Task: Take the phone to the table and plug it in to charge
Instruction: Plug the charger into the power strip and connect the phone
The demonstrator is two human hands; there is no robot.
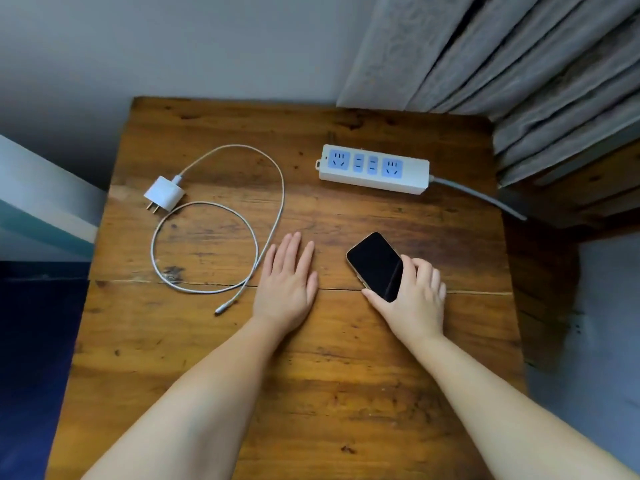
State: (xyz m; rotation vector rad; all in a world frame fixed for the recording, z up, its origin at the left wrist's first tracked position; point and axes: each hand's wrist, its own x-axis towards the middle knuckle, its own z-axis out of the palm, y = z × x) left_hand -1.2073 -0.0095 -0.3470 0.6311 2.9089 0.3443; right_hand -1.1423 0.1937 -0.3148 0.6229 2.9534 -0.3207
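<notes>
Phone (pixel 375 265) lying screen up on the wooden table (pixel 346 393), dark display. My right hand (pixel 412 299) grips its near end, thumb along one edge and fingers curled around the other. My left hand (pixel 287 278) lies flat and open just left of the phone, holding nothing. Beyond the phone, the power strip (pixel 374 168), sockets unoccupied. Far left of the phone, the white charger plug (pixel 164 194) and its looped cable (pixel 221 251), free end unconnected.

Soft, dim daylight, faint shadows, mild sheen on the table (pixel 311 393), slight blur, wide-angle bending at edges.
</notes>
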